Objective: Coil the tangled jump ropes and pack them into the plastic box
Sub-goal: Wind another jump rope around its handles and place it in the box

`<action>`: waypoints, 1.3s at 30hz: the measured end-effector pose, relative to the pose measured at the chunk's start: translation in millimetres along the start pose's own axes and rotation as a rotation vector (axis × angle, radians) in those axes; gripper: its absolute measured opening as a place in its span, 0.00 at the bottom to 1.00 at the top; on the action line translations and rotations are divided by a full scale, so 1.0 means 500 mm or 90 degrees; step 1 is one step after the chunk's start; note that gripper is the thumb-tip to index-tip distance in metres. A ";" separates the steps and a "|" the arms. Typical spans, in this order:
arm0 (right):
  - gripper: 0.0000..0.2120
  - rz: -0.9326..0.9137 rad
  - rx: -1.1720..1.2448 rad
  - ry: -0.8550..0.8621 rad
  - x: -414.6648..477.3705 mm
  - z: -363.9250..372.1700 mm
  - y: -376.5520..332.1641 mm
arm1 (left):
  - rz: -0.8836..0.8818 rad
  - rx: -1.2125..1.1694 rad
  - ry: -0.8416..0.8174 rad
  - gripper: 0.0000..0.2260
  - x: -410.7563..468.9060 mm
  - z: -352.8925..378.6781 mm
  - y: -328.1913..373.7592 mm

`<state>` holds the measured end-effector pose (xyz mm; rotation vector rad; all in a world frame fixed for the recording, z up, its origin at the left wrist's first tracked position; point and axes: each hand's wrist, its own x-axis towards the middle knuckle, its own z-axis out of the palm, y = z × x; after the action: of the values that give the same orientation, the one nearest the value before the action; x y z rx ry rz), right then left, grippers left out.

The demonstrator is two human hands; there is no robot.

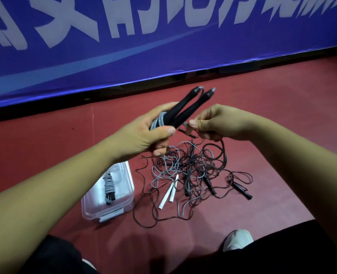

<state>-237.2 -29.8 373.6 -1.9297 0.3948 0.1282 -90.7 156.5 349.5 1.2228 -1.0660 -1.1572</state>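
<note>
Left hand (143, 138) round matte black handles (185, 108)

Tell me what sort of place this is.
Probably an indoor sports hall. The red floor looks like court flooring, a blue banner with large white characters runs along its edge like a barrier, and tangled jump ropes lie beside a box.

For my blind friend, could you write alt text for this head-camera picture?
A left hand grips two black handles wrapped with grey cord; the right hand pinches a small piece. Tangled ropes and a plastic box lie below.
</note>
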 end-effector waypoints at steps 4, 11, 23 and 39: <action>0.17 0.037 -0.034 -0.025 -0.007 -0.003 0.001 | -0.018 -0.133 0.126 0.05 0.010 0.004 0.004; 0.09 0.033 -0.004 0.005 -0.022 -0.014 -0.026 | -0.068 -0.272 0.283 0.04 0.024 -0.030 0.008; 0.07 0.022 -0.037 -0.007 -0.035 0.010 -0.081 | -0.083 -0.234 0.373 0.10 0.051 -0.120 0.010; 0.07 0.018 0.031 0.011 -0.042 0.000 -0.075 | -0.261 0.441 0.214 0.11 0.028 -0.153 -0.077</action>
<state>-244.6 -12.5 412.3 -1.8785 0.4335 0.1191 -15.8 152.0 306.1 2.1744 -1.0100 -0.8385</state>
